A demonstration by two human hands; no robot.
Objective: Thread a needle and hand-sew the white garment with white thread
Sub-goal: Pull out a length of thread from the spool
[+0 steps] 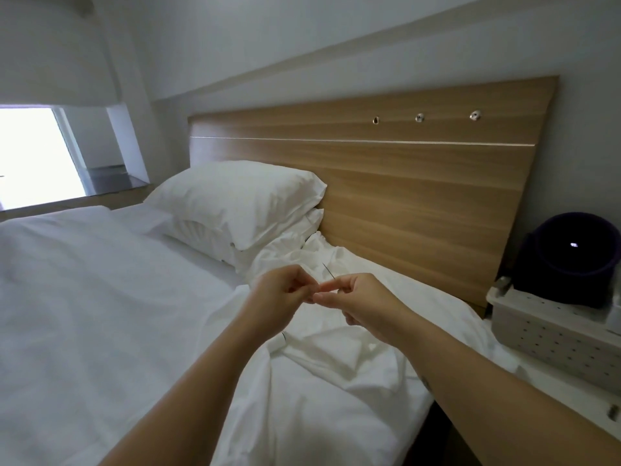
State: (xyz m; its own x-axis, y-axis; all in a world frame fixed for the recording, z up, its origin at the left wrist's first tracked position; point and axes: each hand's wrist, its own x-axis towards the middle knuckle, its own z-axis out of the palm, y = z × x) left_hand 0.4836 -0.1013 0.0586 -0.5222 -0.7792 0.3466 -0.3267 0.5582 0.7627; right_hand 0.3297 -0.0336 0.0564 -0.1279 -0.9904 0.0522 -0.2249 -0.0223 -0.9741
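Note:
Both my hands are raised together above the bed. My right hand (356, 302) pinches a thin needle (327, 270) whose tip points up and to the left. My left hand (280, 290) has its fingers curled and its fingertips meet those of the right hand just below the needle; the white thread is too fine to see. A crumpled white garment (336, 358) lies on the bed under my hands, hard to tell apart from the white sheets. A small white spool-like thing (280, 341) lies on the cloth below my left wrist.
Two stacked white pillows (242, 203) lean on the wooden headboard (420, 183). A white duvet (84, 297) covers the left of the bed. At the right, a nightstand carries a white perforated box (554, 334) and a dark round bag (571, 257). A bright window (30, 156) is at far left.

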